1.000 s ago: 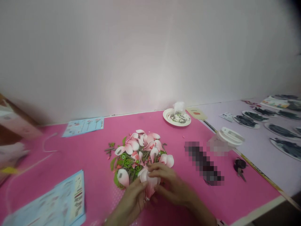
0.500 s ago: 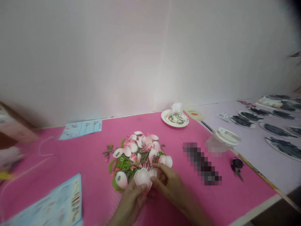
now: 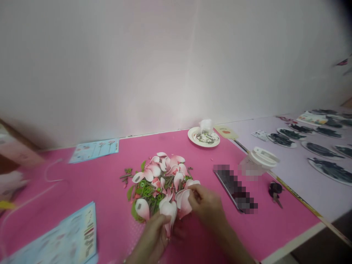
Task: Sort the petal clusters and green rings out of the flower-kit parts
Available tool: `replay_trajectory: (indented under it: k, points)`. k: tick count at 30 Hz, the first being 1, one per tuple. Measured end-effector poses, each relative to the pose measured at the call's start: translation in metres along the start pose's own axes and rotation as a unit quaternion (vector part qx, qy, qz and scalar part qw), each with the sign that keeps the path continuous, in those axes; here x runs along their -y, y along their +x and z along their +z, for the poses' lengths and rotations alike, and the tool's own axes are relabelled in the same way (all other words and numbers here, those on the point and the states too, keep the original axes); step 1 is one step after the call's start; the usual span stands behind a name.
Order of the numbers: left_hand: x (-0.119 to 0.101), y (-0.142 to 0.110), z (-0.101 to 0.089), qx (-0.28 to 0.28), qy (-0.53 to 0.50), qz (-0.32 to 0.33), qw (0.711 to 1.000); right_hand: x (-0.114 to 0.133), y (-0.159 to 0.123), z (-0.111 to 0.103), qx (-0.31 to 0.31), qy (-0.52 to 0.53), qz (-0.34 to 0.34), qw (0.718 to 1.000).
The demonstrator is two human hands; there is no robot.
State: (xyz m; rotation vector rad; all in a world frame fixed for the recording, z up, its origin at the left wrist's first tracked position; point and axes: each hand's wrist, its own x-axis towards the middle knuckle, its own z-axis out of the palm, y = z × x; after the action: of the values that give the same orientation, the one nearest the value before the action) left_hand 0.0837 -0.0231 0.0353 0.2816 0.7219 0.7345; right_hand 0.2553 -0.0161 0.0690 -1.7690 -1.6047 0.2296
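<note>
- Left hand (image 3: 151,238): fingers curled and pressed together around a white-and-pink foam petal (image 3: 169,213), held upright at the front edge of the heap.
- Right hand (image 3: 206,205): thumb and fingers pinching a second white-and-pink foam petal (image 3: 183,203), just beside the first; the two hands are close, not touching.
- Heap of loose white-and-pink foam petals (image 3: 162,170) with curly green plastic pieces (image 3: 147,191) lies directly behind both hands, on a bright pink dimpled mat (image 3: 90,194).
- Open room: wide stretch of bare mat left of the heap; less to the right.
- Dark flat rectangular slab (image 3: 233,187), pixelated, lies near the right hand, with a narrow strip of mat between.
- Black key bunch (image 3: 275,190) sits by the mat's right edge, beside a white round plastic lid (image 3: 264,157).
- Round white plate (image 3: 192,135) stands near the mat's back edge, against the pale wall (image 3: 165,62).
- Pale blue printed sheet (image 3: 68,238) lies at the mat's near left corner.
</note>
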Motion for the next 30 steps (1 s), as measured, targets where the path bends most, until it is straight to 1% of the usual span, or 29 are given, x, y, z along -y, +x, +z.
replay_trajectory:
  k: [2,3,5,6,8,10,12,15,18,20,22,25,27,29,30]
  points:
    - [0.001,0.001,-0.002,-0.004,0.018,0.019,1.0,0.0,0.005,-0.012,-0.02,0.05,0.048,0.997]
    - [0.001,0.001,-0.002,-0.001,0.024,0.03,0.999,0.002,0.006,-0.018,-0.017,0.085,0.071,0.994]
    - [0.002,0.001,-0.002,0.019,0.024,0.05,0.998,0.006,0.004,-0.024,0.02,0.146,0.086,0.985]
    - [0.003,0.001,-0.002,0.032,0.019,0.059,0.998,0.009,0.001,-0.024,0.045,0.164,0.076,0.983]
    - [0.004,0.001,-0.001,0.06,0.006,0.068,0.996,0.014,-0.008,-0.017,0.084,0.161,0.035,0.983]
    - [0.005,0.001,0.001,0.081,-0.002,0.07,0.994,0.017,-0.017,-0.005,0.097,0.12,0.0,0.988]
    - [0.004,0.0,0.002,0.094,0.001,0.069,0.993,0.017,-0.022,0.006,0.098,0.07,-0.021,0.993]
    - [0.003,-0.002,0.004,0.1,0.016,0.068,0.993,0.016,-0.025,0.015,0.099,0.021,-0.019,0.995]
    - [0.002,-0.004,0.003,0.091,0.022,0.056,0.994,0.016,-0.027,0.016,0.113,0.006,-0.005,0.994]
    - [0.003,-0.004,0.001,0.084,0.026,0.04,0.995,0.017,-0.029,0.015,0.129,0.014,0.0,0.992]
    - [0.004,-0.005,-0.002,0.088,0.031,0.018,0.995,0.019,-0.031,0.016,0.139,0.038,-0.006,0.99]
    - [0.007,-0.006,-0.006,0.104,0.032,-0.008,0.994,0.026,-0.033,0.016,0.152,0.087,-0.032,0.984]
    - [0.008,-0.007,-0.007,0.109,0.03,-0.012,0.994,0.029,-0.031,0.015,0.168,0.113,-0.045,0.978]
    - [0.007,-0.008,-0.009,0.106,0.031,-0.014,0.994,0.023,-0.023,0.011,0.184,0.147,-0.042,0.971]
    - [0.005,-0.008,-0.011,0.101,0.032,-0.013,0.994,0.016,-0.016,0.009,0.187,0.16,-0.027,0.969]
